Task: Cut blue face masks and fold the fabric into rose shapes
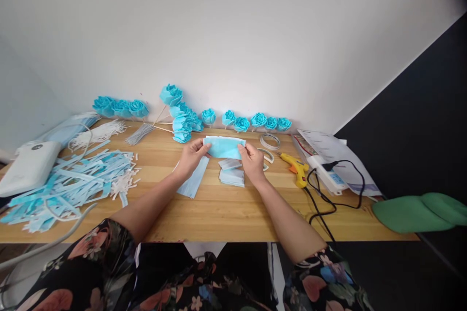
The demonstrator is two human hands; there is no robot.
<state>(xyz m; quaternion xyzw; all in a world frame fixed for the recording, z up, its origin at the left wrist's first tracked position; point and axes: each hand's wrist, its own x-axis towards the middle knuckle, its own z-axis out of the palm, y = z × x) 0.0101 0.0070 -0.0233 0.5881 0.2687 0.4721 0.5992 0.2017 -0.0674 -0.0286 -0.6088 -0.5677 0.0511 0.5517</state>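
A light-blue rectangular piece of face-mask fabric (224, 147) is stretched level between my two hands, above the middle of the table. My left hand (193, 154) pinches its left end, thumb in front. At the right end, my right hand (252, 158) grips it in the same way. Below my left hand lies a longer pale-blue mask piece (194, 180), partly covered by that hand. A small stack of cut pale-blue pieces (232, 177) rests on the wood just under the held fabric. White-handled scissors (269, 155) lie beside my right hand, partly hidden by it.
Blue fabric flowers (182, 116) line the wall. Blue offcut strips (87, 175) and a white power bank (31, 167) cover the table's left. A tape roll (270, 141), yellow glue gun (297, 167), power strip (327, 175) and black cords are right, near a green object (416, 214).
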